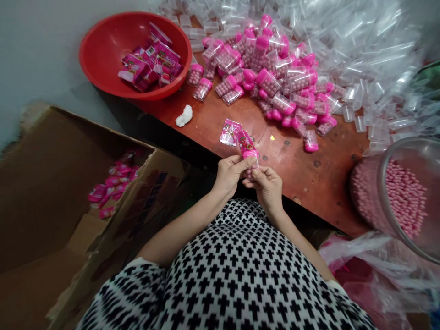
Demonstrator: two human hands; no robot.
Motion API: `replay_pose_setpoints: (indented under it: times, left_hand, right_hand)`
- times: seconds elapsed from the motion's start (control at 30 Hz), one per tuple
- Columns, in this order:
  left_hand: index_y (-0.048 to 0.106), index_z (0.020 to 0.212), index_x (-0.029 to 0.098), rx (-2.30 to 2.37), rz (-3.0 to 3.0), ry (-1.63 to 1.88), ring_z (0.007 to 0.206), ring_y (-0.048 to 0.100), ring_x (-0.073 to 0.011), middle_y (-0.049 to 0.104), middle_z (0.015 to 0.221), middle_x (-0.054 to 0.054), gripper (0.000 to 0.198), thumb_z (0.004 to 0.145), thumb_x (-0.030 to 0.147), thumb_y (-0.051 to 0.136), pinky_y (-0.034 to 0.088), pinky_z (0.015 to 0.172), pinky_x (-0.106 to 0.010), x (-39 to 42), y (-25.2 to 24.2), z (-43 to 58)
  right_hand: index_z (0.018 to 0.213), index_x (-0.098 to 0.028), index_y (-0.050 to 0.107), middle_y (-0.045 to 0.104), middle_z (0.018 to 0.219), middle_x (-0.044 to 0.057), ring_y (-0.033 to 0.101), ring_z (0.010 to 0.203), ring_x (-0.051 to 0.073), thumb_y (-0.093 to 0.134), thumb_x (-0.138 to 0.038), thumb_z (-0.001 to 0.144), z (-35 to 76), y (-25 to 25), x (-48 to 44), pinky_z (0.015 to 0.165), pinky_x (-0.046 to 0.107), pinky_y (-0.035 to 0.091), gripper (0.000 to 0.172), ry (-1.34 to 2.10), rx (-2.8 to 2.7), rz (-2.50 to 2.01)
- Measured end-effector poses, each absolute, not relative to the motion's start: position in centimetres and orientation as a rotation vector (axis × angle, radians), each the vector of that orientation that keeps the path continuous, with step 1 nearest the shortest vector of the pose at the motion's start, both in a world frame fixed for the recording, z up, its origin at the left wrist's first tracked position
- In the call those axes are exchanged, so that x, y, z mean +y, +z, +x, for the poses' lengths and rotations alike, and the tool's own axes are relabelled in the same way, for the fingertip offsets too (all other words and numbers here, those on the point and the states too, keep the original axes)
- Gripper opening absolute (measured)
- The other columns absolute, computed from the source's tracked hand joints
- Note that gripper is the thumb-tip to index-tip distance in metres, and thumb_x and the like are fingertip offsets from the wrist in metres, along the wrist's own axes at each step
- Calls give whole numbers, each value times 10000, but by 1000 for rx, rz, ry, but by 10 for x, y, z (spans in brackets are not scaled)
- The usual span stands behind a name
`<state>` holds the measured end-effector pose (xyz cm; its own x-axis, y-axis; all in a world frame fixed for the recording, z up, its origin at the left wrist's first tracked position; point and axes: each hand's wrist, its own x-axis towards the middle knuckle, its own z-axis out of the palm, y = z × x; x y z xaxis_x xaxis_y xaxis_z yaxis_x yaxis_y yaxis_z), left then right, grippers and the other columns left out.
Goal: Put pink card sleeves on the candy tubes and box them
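Note:
Both hands meet at the near edge of a reddish-brown table [319, 178]. My left hand [231, 173] and my right hand [265, 184] are closed together on a small candy tube with a pink printed sleeve [248, 149] over its upper end. A second pink sleeve [229, 132] lies flat on the table just beyond the hands. Further back sits a heap of filled candy tubes with pink caps [275, 78].
A red bowl [110, 41] of wrapped pink packs stands at the back left. Clear empty tubes [360, 41] are piled at the back right. A clear jar of pink candy balls [402, 197] lies at right. A cardboard box [62, 183] holding pink packs sits at left.

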<state>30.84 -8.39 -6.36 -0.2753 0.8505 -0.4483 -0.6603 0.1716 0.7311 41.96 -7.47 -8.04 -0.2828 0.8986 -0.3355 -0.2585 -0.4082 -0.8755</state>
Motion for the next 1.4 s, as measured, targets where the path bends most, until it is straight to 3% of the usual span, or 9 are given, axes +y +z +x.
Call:
replay_pose_setpoints:
  times: [0.23, 0.37, 0.63, 0.93, 1.03, 1.13, 1.4]
  left_hand:
    - [656, 728, 101, 970, 142, 1542, 557, 608, -117, 681, 671, -54, 431, 573, 446, 862, 477, 542, -230, -83, -67, 308]
    - [653, 692, 98, 971, 155, 1544, 601, 637, -139, 716, 741, -91, 416, 523, 394, 892, 490, 574, -246, -82, -67, 307]
    - [712, 687, 85, 982, 277, 1375, 484, 535, -85, 690, 656, -75, 338, 575, 369, 856, 419, 476, -213, -89, -71, 300]
    - [680, 648, 106, 976, 116, 1513, 485, 488, -52, 608, 574, -4, 422, 530, 459, 879, 375, 439, -163, -94, -70, 317]
    - [685, 727, 115, 893, 108, 1546, 574, 588, -100, 660, 662, -41, 483, 595, 559, 822, 449, 501, -195, -94, -72, 311]
    - [677, 732, 117, 921, 153, 1552, 658, 650, -141, 683, 700, -57, 472, 612, 550, 819, 500, 580, -230, -92, -73, 306]
    - [681, 633, 131, 1054, 155, 1618, 647, 625, -118, 675, 666, -32, 356, 601, 448, 841, 493, 613, -225, -91, -71, 320]
  right_hand:
    - [846, -179, 633, 738, 733, -18, 676, 515, 119, 802, -372, 697, 417, -75, -81, 519, 253, 618, 298, 1665, -1057, -1133]
    - [854, -183, 633, 742, 769, -17, 691, 567, 121, 782, -349, 726, 416, -74, -84, 580, 269, 634, 257, 1547, -1188, -1153]
    - [793, -189, 628, 716, 689, -26, 677, 508, 127, 815, -389, 675, 417, -79, -83, 516, 264, 626, 298, 1773, -940, -1094]
    - [833, -194, 610, 706, 657, -40, 675, 515, 120, 818, -379, 680, 415, -83, -76, 525, 248, 625, 318, 1734, -939, -1087]
    - [832, -191, 612, 727, 709, -22, 682, 528, 123, 823, -393, 668, 415, -83, -75, 527, 251, 627, 336, 1777, -930, -1108]
    - [847, -186, 619, 736, 734, -16, 682, 525, 120, 814, -391, 683, 414, -83, -76, 544, 260, 633, 328, 1756, -953, -1123]
    - [877, -195, 616, 730, 705, -24, 690, 541, 129, 791, -378, 716, 412, -82, -74, 585, 281, 641, 300, 1628, -1009, -1125]
